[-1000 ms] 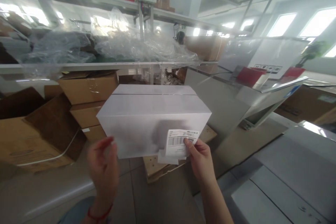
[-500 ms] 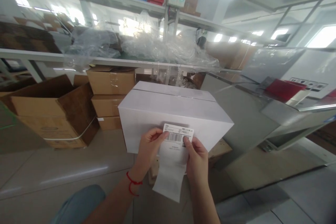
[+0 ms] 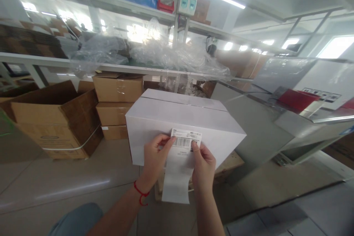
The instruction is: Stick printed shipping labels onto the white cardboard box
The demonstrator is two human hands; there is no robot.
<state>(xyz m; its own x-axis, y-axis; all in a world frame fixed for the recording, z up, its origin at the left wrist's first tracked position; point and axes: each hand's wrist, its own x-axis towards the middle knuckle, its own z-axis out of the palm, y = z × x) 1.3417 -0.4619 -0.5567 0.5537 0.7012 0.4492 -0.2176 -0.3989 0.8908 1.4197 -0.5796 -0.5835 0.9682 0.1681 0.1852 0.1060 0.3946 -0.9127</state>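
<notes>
Between my two hands I see a printed barcode label (image 3: 181, 152) with a long pale strip hanging from its lower part. My left hand (image 3: 157, 155) pinches its left edge between thumb and fingers. On the right edge, my right hand (image 3: 204, 159) grips it the same way, thumb over the print. A white carton (image 3: 155, 127) is just behind the label, its top flaps meeting along a dark seam. The label's top lies in front of the carton's front face; whether it touches I cannot tell. A red string bracelet (image 3: 141, 193) circles my left wrist.
The white carton rests on a wooden pallet (image 3: 231, 164). To the left are an open brown carton (image 3: 41, 129) and stacked brown boxes (image 3: 118, 90). Behind, a shelf (image 3: 155, 70) bears clear plastic wrap (image 3: 177, 53). A grey cabinet (image 3: 238, 118) stands at the right.
Both hands and the label have shifted slightly left in view. The hanging strip's lower end has swung upward a little. The camera view has tilted slightly, and the grip is unchanged.
</notes>
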